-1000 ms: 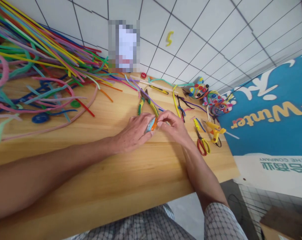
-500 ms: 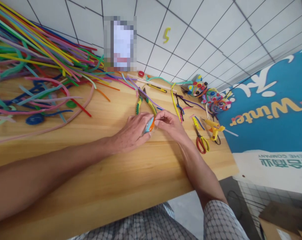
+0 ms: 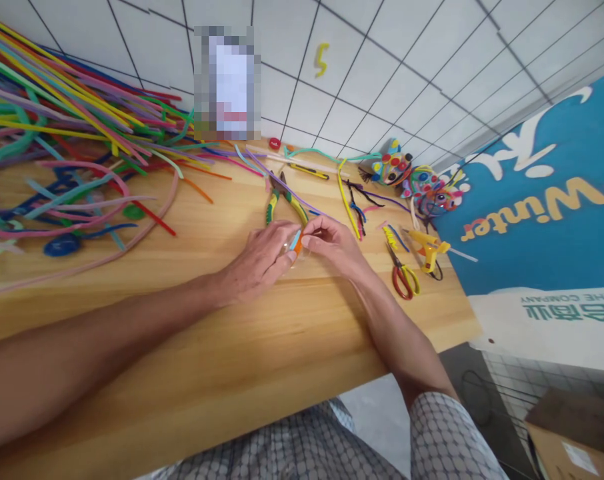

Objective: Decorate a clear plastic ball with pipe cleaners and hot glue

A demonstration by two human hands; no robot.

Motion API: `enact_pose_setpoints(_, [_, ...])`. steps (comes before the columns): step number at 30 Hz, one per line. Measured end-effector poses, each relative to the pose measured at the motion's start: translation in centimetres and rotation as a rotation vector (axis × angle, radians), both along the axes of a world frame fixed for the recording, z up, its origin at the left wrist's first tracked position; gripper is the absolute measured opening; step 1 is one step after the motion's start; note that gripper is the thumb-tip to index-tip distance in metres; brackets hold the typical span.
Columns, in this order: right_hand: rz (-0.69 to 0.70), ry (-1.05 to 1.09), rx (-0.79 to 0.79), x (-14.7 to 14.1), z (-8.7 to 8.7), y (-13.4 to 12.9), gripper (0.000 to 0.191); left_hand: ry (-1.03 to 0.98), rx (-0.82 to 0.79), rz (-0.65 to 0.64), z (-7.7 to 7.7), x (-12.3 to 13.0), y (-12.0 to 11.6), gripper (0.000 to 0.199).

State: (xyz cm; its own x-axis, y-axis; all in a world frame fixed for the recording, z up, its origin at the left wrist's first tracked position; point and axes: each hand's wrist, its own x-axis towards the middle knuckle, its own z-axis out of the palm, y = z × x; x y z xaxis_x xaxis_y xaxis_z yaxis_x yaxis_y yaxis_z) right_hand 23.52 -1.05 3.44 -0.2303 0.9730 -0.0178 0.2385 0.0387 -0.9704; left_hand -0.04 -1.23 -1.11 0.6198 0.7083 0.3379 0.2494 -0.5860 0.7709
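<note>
Your left hand point(image 3: 259, 261) is holding a bundle point(image 3: 295, 240); your right hand point(image 3: 336, 245) is pinching its edge, probably needing gentle care next.

Orange-blue piece point(image 3: 295, 240) partly hidden in left grip point(image 3: 262, 260), panel point(image 3: 231, 83) pixelated, strands point(image 3: 85, 103) cut by left edge; box point(image 3: 575, 417) cropped

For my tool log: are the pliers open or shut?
Open. The pliers lie with handles spread and tips apart, by the left hand.

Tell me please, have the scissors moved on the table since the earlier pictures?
No: beside the yellow glue gun, the scissors keep the same place; only the camera view shifted.
</note>
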Motion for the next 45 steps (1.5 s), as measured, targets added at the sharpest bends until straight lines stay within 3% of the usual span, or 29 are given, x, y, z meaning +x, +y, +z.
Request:
enact_pose_setpoints(16, [-0.005,0.023,0.008,-0.6,0.1,-0.2,0.05,0.015,0.018,0.032,-0.2,0.0,-0.3,0.053])
enact_pose_setpoints(22, [0.003,0.057,-0.006,-0.5,-0.2,0.1,0.049,0.003,0.059,0.029,-0.6,0.0,-0.2,0.071])
enact_pose_setpoints(35, [-0.044,0.068,-0.028,-0.9,-0.3,-0.2,0.045,0.04,0.041,0.036,-0.6,-0.1,-0.3,0.057])
enact_pose_setpoints(45, [-0.028,0.122,-0.083,-0.1,-0.1,-0.2,0.052,-0.002,0.152,0.076,-1.3,0.0,-0.2,0.069])
